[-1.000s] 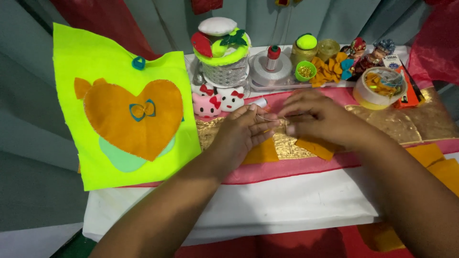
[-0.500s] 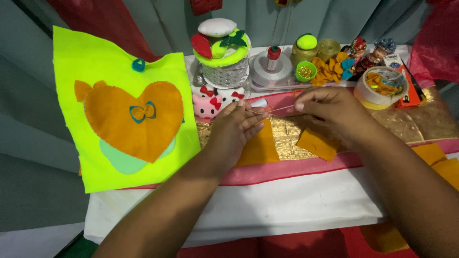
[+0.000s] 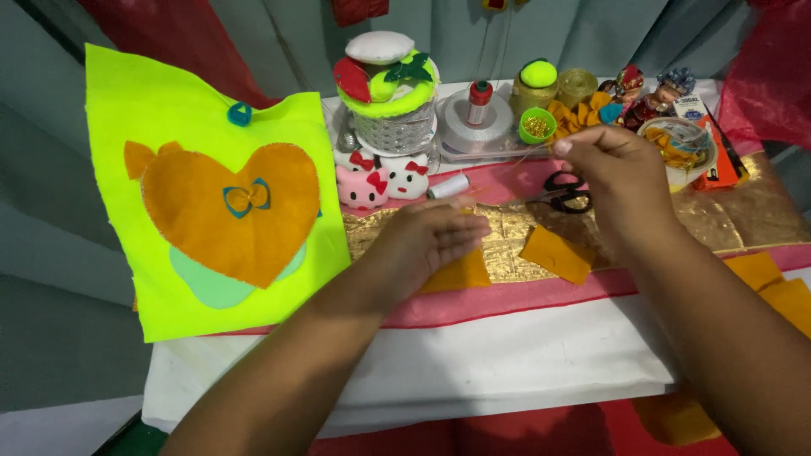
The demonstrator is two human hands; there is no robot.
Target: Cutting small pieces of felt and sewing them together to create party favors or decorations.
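1. One table (image 3: pixel 507 371), draped in white cloth with a pink band and a gold strip along its middle.
2. One neon yellow fabric panel (image 3: pixel 135 110) hangs over the table's left edge; on it are one orange heart (image 3: pixel 220 219) and one small teal bow (image 3: pixel 245 197).
3. Two hands in view. Left hand (image 3: pixel 427 245) lies palm down, fingers flat and loosely spread, pressing one orange felt piece (image 3: pixel 460 272) near the table's centre. Only the lower edge of the felt shows under the fingers.
4. Right hand (image 3: pixel 617 181) is raised above the gold strip, thumb and forefinger pinched shut on something too fine to make out; a thin thread appears to run from it toward the left.
5. Loose orange felt squares counted: one (image 3: pixel 556 253) just right of the held piece, two more (image 3: pixel 773 283) near the table's right edge.
6. One round decorated basket (image 3: pixel 389 101) at the back edge; two small pink-and-white cat figures (image 3: pixel 384 181) in front of it.
7. One grey tape roll (image 3: pixel 477 127), one white thread spool (image 3: pixel 448 186), one pair of black scissors (image 3: pixel 562 190), one small green cup (image 3: pixel 536 125).
8. Change: a moment ago both hands were together over the felt; now the right hand has lifted away toward the back right, uncovering the scissors. The left hand stays on the felt.
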